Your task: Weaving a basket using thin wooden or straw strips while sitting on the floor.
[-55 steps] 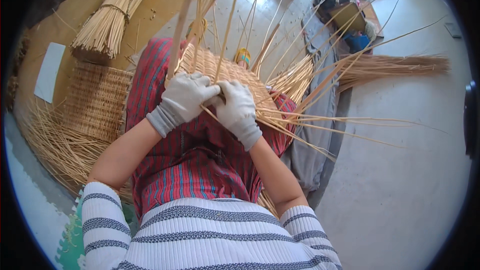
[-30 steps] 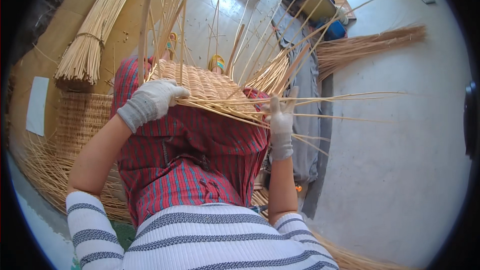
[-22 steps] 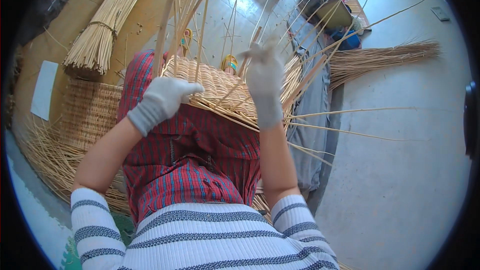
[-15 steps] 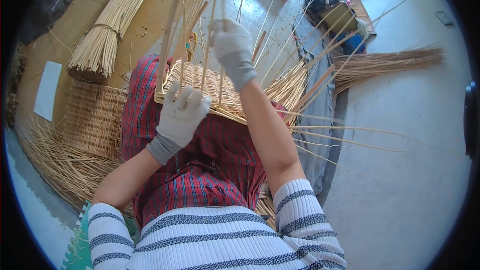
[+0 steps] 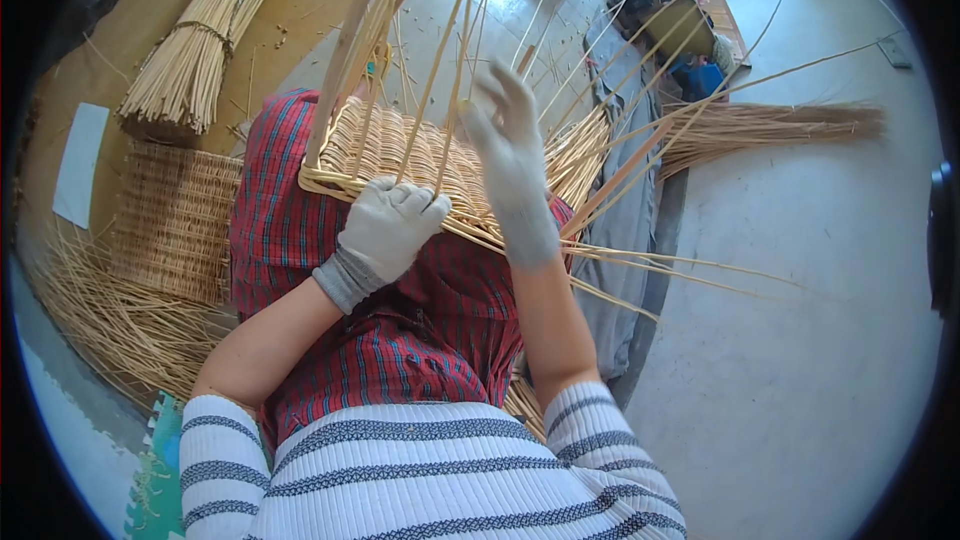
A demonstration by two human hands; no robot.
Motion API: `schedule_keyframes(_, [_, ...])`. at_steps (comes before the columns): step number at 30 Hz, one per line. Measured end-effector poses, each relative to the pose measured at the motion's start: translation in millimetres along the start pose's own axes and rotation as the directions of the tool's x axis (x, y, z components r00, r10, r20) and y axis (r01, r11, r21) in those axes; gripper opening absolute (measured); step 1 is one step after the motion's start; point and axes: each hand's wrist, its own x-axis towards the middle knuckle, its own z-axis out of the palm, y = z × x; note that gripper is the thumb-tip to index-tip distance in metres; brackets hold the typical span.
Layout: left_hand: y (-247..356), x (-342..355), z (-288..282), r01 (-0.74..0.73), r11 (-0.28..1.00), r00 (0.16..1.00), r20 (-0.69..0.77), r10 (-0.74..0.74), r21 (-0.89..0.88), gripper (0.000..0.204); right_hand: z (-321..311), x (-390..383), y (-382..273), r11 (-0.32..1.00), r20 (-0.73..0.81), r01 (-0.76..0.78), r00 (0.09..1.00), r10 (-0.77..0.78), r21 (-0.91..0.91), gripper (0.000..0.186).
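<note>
A partly woven wicker basket (image 5: 410, 145) lies across my lap on a red plaid cloth (image 5: 290, 210), with long upright canes rising from its edges. My left hand (image 5: 385, 230), in a white glove with a grey cuff, is closed over the basket's near edge, its fingertips at the foot of the canes. My right hand (image 5: 512, 160), gloved alike, is raised just right of the canes. Its fingers are apart and slightly blurred, and I see nothing held in them. Loose cane ends (image 5: 680, 265) stick out to the right from the basket's near corner.
At the far left lies a tied bundle of peeled canes (image 5: 190, 55). Below it are a woven panel (image 5: 180, 225), a white board (image 5: 80, 165) and loose canes (image 5: 130, 325). A brown twig bundle (image 5: 770, 130) and a grey cloth (image 5: 620, 310) lie on the right.
My right hand has come down and toward me from the upright canes, its fingers opening. My left hand has shifted right along the near edge and curled over it.
</note>
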Motion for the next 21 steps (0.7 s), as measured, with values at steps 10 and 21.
schedule_keyframes(10, [0.0,14.2,-2.0,0.070,0.995,0.997,0.021,-0.068,-0.073,0.020,-124.8,-25.5,-10.8,0.927,-0.135,0.016,0.988,-0.072,-0.375,0.071])
schedule_keyframes(21, [6.5,13.4,-7.2,0.135,0.990,0.990,-0.027,-0.136,-0.042,0.020,-117.1,-41.5,-38.5,0.783,0.128,-0.469,0.820,0.557,-0.408,0.038])
